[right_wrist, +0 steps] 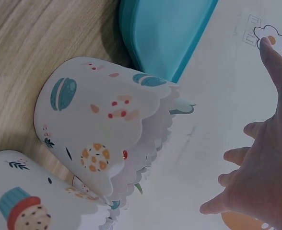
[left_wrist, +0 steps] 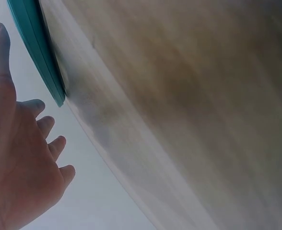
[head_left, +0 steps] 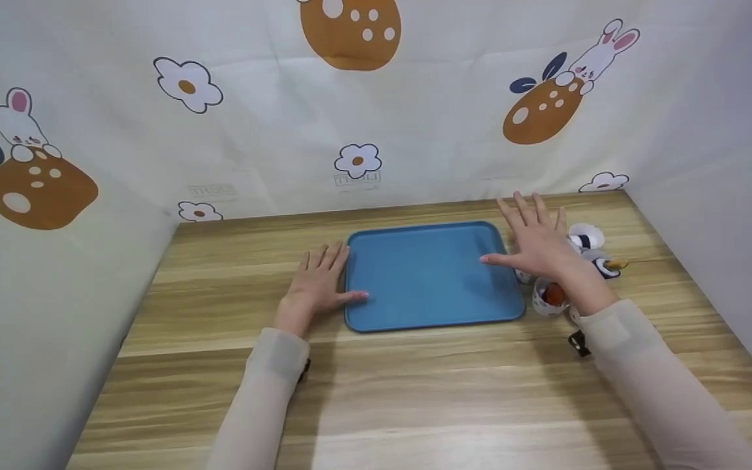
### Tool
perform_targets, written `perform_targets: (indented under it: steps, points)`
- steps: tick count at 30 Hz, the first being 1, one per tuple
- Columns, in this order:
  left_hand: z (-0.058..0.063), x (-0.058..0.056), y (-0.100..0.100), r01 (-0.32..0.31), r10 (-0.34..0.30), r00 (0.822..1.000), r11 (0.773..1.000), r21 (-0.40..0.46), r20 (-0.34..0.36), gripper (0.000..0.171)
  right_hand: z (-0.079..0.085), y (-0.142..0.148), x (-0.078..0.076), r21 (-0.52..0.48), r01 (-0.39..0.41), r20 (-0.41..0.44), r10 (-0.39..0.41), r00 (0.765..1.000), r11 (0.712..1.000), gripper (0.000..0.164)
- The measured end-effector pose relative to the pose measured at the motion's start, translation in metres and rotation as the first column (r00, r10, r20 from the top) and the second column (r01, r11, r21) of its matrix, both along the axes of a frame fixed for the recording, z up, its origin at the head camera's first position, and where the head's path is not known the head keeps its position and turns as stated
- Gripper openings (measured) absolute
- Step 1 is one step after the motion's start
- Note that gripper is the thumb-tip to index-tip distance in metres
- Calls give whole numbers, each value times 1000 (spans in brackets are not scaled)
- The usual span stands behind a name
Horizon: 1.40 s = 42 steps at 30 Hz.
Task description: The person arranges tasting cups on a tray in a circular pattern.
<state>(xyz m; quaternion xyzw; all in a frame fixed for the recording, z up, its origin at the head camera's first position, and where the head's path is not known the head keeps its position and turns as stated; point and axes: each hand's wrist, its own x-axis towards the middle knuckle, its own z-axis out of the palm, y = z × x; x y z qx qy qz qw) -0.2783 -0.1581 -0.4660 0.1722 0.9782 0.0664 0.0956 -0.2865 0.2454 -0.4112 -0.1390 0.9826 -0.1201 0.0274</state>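
A blue rectangular tray (head_left: pixel 428 277) lies flat on the wooden table, bare on top. My left hand (head_left: pixel 316 281) is at the tray's left edge, fingers spread, with the thumb over the rim; whether it touches cannot be told. Above the tray's right side my right hand (head_left: pixel 539 248) hovers with spread fingers, holding nothing. Paper baking cups with scalloped rims stand below and beside it; one cup (right_wrist: pixel 93 115) printed with macarons shows in the right wrist view. Another cup (head_left: pixel 549 300) holds something reddish-orange and dark. My right forearm hides part of this group.
Behind the wooden table (head_left: pixel 376 378) hangs a pale cloth (head_left: pixel 271 150) printed with rabbits and flowers, closing the back and both sides. Sushi-like pieces (head_left: pixel 608 266) sit among the cups at the right. A small black object (head_left: pixel 578 343) shows beside my right sleeve.
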Motion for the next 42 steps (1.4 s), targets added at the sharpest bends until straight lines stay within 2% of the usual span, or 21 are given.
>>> perform_targets:
  steps: [11, 34, 42]
  points:
    - [-1, 0, 0, 15, -14, 1000, 1000, -14, 28, 102, 1, 0, 2, 8, -10, 10, 10, 1000, 1000, 117]
    - [-1, 2, -7, 41, -44, 998, 998, 38, 55, 106, 4, 1, 5, 0, -7, -2, 7, 1000, 1000, 116]
    - [-2, 0, -7, 26, -29, 997, 999, 42, 71, 107, 6, 7, 10, -17, -10, -14, 10, 1000, 1000, 115]
